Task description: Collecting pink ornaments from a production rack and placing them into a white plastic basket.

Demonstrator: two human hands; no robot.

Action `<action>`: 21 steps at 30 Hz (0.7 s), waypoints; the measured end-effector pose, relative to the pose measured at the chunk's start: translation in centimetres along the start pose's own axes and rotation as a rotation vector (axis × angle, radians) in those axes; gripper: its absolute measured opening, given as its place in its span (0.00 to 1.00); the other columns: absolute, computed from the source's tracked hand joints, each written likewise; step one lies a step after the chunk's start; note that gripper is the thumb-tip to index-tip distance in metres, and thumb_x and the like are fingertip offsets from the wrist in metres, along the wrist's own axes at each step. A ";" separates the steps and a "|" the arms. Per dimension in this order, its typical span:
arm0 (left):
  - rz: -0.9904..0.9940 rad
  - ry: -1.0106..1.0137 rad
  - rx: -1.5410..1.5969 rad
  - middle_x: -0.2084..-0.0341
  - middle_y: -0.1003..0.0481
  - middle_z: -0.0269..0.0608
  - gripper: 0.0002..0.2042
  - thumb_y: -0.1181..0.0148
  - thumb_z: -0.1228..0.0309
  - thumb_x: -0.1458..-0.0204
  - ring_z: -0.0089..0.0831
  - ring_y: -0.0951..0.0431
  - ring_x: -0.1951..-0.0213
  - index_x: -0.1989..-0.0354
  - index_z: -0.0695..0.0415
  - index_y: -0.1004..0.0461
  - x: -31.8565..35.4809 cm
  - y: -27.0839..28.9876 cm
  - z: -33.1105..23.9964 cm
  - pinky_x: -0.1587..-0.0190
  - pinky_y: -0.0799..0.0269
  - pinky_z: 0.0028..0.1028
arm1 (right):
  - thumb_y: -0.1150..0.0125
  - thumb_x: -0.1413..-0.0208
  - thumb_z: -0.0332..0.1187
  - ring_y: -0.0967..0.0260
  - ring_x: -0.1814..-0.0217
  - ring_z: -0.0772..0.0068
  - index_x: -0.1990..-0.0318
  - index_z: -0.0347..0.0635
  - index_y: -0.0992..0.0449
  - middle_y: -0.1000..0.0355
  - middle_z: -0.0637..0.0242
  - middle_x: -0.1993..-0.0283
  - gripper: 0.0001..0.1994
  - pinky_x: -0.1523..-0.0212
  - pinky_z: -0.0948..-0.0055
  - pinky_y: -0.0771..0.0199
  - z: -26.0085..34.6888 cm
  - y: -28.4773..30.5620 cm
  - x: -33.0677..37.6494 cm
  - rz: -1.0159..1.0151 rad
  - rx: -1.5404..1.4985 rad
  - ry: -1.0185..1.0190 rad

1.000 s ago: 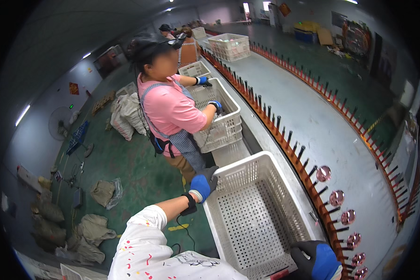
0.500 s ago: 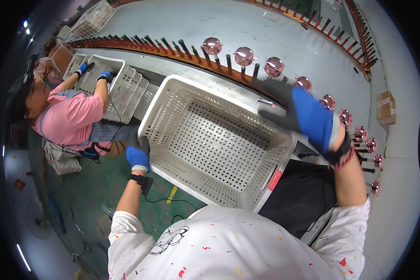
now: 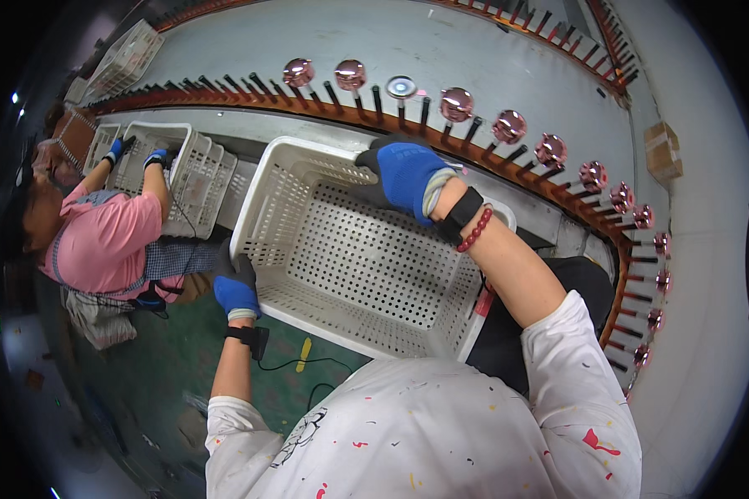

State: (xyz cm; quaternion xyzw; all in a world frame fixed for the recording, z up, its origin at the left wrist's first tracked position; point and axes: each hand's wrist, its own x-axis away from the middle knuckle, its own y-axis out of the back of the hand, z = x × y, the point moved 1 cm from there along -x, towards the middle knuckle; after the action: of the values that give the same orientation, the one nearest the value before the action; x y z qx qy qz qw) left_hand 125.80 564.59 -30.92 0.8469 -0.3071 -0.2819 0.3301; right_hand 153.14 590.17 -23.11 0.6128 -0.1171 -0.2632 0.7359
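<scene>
My left hand (image 3: 236,284), in a blue and dark grey glove, grips the left end of an off-white perforated plastic crate (image 3: 466,328). Only pierced floor and walls show inside the crate. My right hand (image 3: 404,179), gloved the same way, is over the crate's far rim. Its visible fingers are spread, with nothing seen between them; whether they touch the rim I cannot tell. Just beyond, shiny rose-pink round metal pieces (image 3: 456,105) sit on upright pegs. One piece (image 3: 401,87) among them shows a pale ringed face.
An orange-brown conveyor track (image 3: 308,106) lined with dark pegs curves round the grey worktop (image 3: 491,58). At left, a co-worker in a pink top (image 3: 108,237) has gloved hands at another crate (image 3: 179,133). A cardboard box (image 3: 662,153) stands at far right. Cables (image 3: 304,363) hang near my left arm.
My right hand has swung left from the crate's right end to above its far rim. My left hand stays on the crate. The view has shifted, and the pale-faced piece now shows.
</scene>
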 end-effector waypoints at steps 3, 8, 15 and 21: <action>0.019 -0.007 -0.011 0.60 0.26 0.55 0.18 0.48 0.73 0.51 0.45 0.24 0.59 0.51 0.64 0.30 -0.7 -0.3 -0.7 0.56 0.30 0.35 | 0.41 0.53 0.46 0.29 0.58 0.53 0.55 0.45 0.24 0.26 0.55 0.58 0.20 0.55 0.59 0.29 -5.1 3.3 -3.2 -0.249 0.104 -0.180; 0.046 -0.073 0.048 0.59 0.26 0.57 0.18 0.48 0.73 0.50 0.46 0.25 0.58 0.50 0.65 0.31 -0.3 -1.9 -1.7 0.54 0.31 0.36 | 0.40 0.58 0.45 0.26 0.59 0.52 0.64 0.41 0.21 0.25 0.52 0.62 0.18 0.57 0.62 0.28 -17.5 7.2 0.0 0.214 -0.090 -0.559; 0.053 0.001 0.047 0.59 0.26 0.54 0.18 0.50 0.75 0.50 0.42 0.24 0.61 0.50 0.67 0.32 0.0 -1.1 -2.2 0.56 0.30 0.34 | 0.48 0.56 0.31 0.25 0.67 0.57 0.75 0.43 0.21 0.25 0.55 0.71 0.08 0.64 0.64 0.26 -2.3 0.3 2.8 -0.048 0.022 -0.248; 0.067 -0.023 0.136 0.60 0.26 0.54 0.18 0.50 0.76 0.50 0.40 0.25 0.60 0.49 0.68 0.33 0.1 -1.6 -3.6 0.56 0.31 0.33 | 0.44 0.51 0.47 0.29 0.58 0.51 0.59 0.43 0.23 0.26 0.52 0.61 0.19 0.57 0.59 0.30 -12.5 7.7 3.9 -0.568 0.191 -0.414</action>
State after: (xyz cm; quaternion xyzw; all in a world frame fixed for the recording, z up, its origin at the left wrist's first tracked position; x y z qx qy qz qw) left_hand 128.87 566.86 -29.85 0.8533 -0.3576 -0.2588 0.2773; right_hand 164.44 599.42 -18.98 0.6205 -0.1128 -0.5634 0.5337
